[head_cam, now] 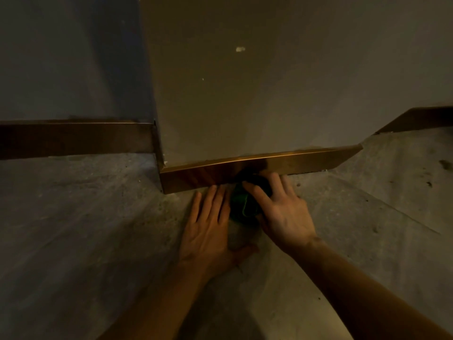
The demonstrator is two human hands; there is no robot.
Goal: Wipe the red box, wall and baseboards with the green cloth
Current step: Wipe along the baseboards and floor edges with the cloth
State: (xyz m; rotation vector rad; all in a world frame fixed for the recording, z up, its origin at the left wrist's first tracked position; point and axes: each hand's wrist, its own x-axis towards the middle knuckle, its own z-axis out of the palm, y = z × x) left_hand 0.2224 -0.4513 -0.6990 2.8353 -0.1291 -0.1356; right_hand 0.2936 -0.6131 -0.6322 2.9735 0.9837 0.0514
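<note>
The green cloth (244, 201) lies bunched on the floor against the shiny brown baseboard (282, 165) of the jutting wall (245, 94). My right hand (282, 209) presses down on the cloth, fingers spread toward the baseboard. To the left of the cloth my left hand (210, 227) rests flat on the floor, fingers straight and touching the cloth's edge. The cloth is mostly hidden under my right hand. No red box is in view.
The grey speckled floor (85, 229) spreads all around. A second baseboard (73, 138) runs along the recessed wall at left, and a third baseboard (416, 120) shows at far right. Small dark specks of dirt (445, 164) lie on the floor at right.
</note>
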